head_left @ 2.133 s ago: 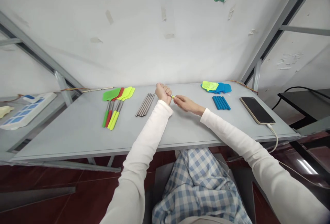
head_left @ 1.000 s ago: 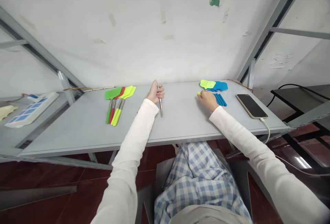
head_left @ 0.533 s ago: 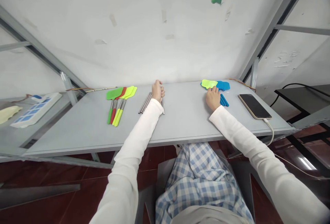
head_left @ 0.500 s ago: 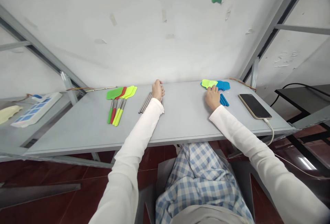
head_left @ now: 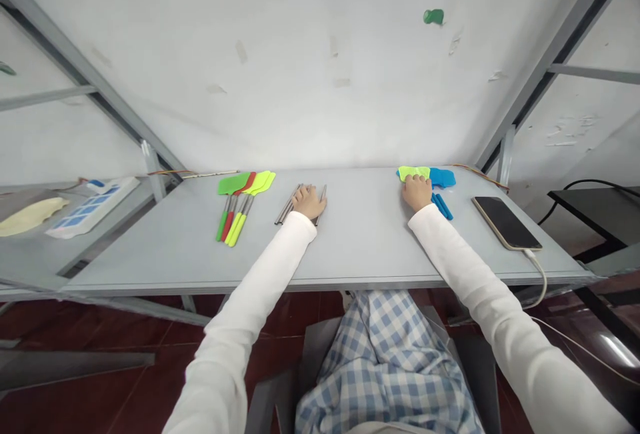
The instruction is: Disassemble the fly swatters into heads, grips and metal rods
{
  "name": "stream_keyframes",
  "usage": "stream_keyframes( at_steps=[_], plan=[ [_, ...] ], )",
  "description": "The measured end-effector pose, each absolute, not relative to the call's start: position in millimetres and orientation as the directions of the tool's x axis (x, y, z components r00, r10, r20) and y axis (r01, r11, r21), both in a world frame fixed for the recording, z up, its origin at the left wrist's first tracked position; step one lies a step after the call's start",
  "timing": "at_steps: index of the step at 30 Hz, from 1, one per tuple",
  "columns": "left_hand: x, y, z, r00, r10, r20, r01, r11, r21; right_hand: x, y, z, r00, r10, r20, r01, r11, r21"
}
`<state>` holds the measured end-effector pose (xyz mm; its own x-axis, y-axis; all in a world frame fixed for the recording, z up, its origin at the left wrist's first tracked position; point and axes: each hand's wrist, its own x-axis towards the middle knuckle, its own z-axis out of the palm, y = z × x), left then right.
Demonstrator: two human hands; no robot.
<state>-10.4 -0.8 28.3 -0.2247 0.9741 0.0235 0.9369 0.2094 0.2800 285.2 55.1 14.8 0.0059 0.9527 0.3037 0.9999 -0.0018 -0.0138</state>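
My left hand (head_left: 309, 202) rests over a group of thin metal rods (head_left: 286, 206), fingers spread among them. One rod (head_left: 323, 193) slants beneath the hand near the thumb. On the right side, my right hand (head_left: 417, 192) has its fingers curled at the near edge of a yellow-green spatula head (head_left: 414, 172), which lies over blue spatula heads (head_left: 443, 177). Its fingertips are partly hidden. Beside that hand lie blue handle sleeves (head_left: 442, 207). Several assembled spatulas (head_left: 240, 207), green, red and yellow-green with metal shafts, lie left of the rods.
A phone (head_left: 506, 222) with a white charging cable (head_left: 540, 281) lies at the right end of the grey table (head_left: 360, 247). Left of the frame post stands a white and blue power strip (head_left: 95, 207). A white wall (head_left: 350, 121) rises behind the table.
My left hand has gone from a fist to spread fingers over the rods. My right hand's fingers have curled at the yellow-green head's edge. The camera view has shifted slightly.
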Motion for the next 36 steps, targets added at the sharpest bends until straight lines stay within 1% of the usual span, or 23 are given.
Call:
stream_keyframes(
  at_steps=[2,4,8,10,13,18,21,24,26,28,32,34,36],
  plan=[
    [-20.0,-13.1,29.1,-0.236,0.971,-0.046,0.945,0.24,0.221,285.1,53.3,16.1,0.024,0.943,0.333,1.0,-0.023,-0.01],
    [-30.4,-23.1,30.8,-0.249,0.965,-0.085,0.947,0.261,0.187,284.8,52.4,17.0,0.052,0.933,0.356,0.999,-0.05,-0.013],
    [-45.3,-31.5,34.4,-0.317,0.945,-0.077,0.929,0.325,0.175,283.1,51.2,16.7,0.068,0.919,0.388,0.998,-0.067,-0.018],
    [-47.1,-31.1,34.7,-0.342,0.938,-0.057,0.92,0.346,0.183,281.7,50.1,16.3,0.052,0.907,0.418,0.999,-0.051,-0.014],
    [-43.6,-28.9,31.7,-0.368,0.93,0.019,0.914,0.358,0.192,278.8,47.9,17.0,0.03,0.885,0.465,1.0,-0.026,-0.015],
    [-34.7,-24.5,22.9,-0.4,0.91,0.109,0.904,0.373,0.208,273.2,45.1,19.5,-0.005,0.858,0.513,0.998,0.033,-0.045],
    [-33.7,-19.2,22.4,-0.445,0.89,0.1,0.882,0.417,0.218,270.1,44.2,18.3,-0.034,0.851,0.525,0.995,0.079,-0.064],
    [-39.2,-14.1,26.4,-0.456,0.889,0.05,0.872,0.435,0.223,267.5,43.1,15.0,-0.058,0.852,0.52,0.988,0.125,-0.093],
    [-48.8,-12.9,29.9,-0.445,0.895,0.024,0.873,0.428,0.233,266.1,42.2,12.9,-0.079,0.854,0.515,0.982,0.155,-0.105],
    [-64.2,-14.1,32.8,-0.473,0.88,0.046,0.86,0.45,0.24,264.8,41.4,11.8,-0.1,0.853,0.512,0.977,0.181,-0.109],
    [-104.8,-23.4,33.7,-0.625,0.751,0.214,0.78,0.591,0.206,262.8,40.7,12.1,-0.106,0.849,0.518,0.972,0.199,-0.127],
    [-122.4,-29.1,31.7,-0.667,0.715,0.21,0.745,0.64,0.188,262.2,40.8,12.5,-0.107,0.845,0.525,0.969,0.208,-0.137],
    [-134.3,-33.5,29.1,-0.661,0.723,0.201,0.75,0.641,0.164,261.9,41.2,12.4,-0.11,0.839,0.532,0.964,0.22,-0.147]
  ],
)
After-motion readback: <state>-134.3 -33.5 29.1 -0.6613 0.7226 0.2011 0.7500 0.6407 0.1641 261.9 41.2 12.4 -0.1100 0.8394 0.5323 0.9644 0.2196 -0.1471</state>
